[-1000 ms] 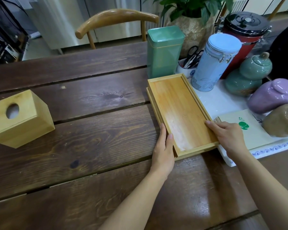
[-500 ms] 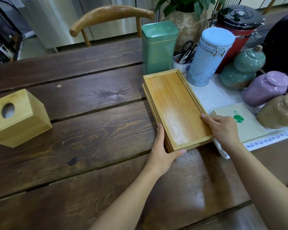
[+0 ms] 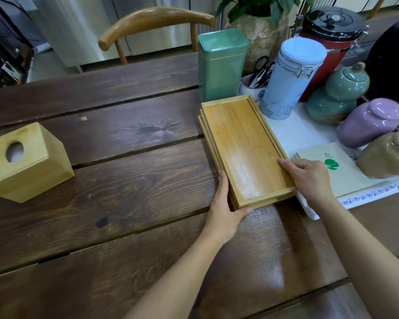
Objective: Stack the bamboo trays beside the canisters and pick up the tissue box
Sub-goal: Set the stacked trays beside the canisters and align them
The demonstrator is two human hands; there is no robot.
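Observation:
A stack of bamboo trays (image 3: 240,143) lies on the dark wooden table (image 3: 124,203), just left of the canisters. My left hand (image 3: 226,210) cups the stack's near left corner, thumb along the front edge. My right hand (image 3: 306,178) presses on the stack's right rim near the front. The green tin canister (image 3: 219,65) and the pale blue clip-lid canister (image 3: 288,79) stand right behind the trays. The bamboo tissue box (image 3: 25,162) with a round hole sits tilted at the far left of the table, away from both hands.
A white mat (image 3: 309,134) at the right holds a red canister (image 3: 327,42), a green gourd jar (image 3: 339,95), a purple jar (image 3: 371,123), a tan jar (image 3: 389,157), a cup of scissors (image 3: 256,81) and a paper packet (image 3: 336,171). A wooden chair (image 3: 157,21) stands behind the table.
My left hand has slid from the stack's left side round to its near corner. The trays sit slightly farther back toward the canisters. My right hand stays on the right rim.

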